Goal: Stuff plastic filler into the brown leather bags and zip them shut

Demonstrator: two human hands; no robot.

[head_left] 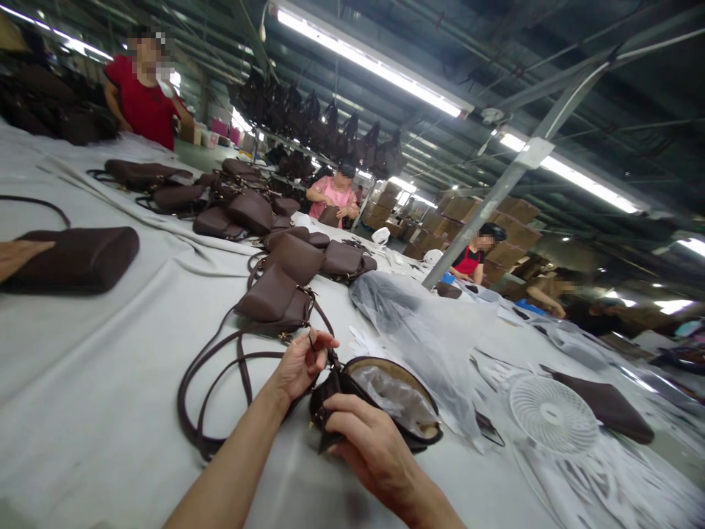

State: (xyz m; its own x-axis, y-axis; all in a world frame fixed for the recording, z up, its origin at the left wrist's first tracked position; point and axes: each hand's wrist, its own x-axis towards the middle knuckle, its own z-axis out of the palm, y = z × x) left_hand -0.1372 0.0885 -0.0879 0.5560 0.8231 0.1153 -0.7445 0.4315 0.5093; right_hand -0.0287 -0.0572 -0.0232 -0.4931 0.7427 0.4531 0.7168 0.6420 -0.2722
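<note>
A dark brown handbag [385, 419] lies open in front of me, its tan lining showing and crumpled clear plastic [393, 389] inside. My right hand [366, 441] is closed on the near side of this bag, by its metal fittings; what is under the fingers is partly hidden. Just beyond, at the bag's strap end, my left hand [302, 361] pinches a thin dark cord [311, 339]. Long brown straps [184, 397] loop over the table to the left of my left wrist.
Several brown handbags [272, 294] are heaped ahead on the white-covered table [110, 382]. A clear plastic sheet [424, 330] and a white fan [554, 411] lie to the right. At far left another person's hand [22, 257] rests on a brown bag [104, 257]. Other people work farther back.
</note>
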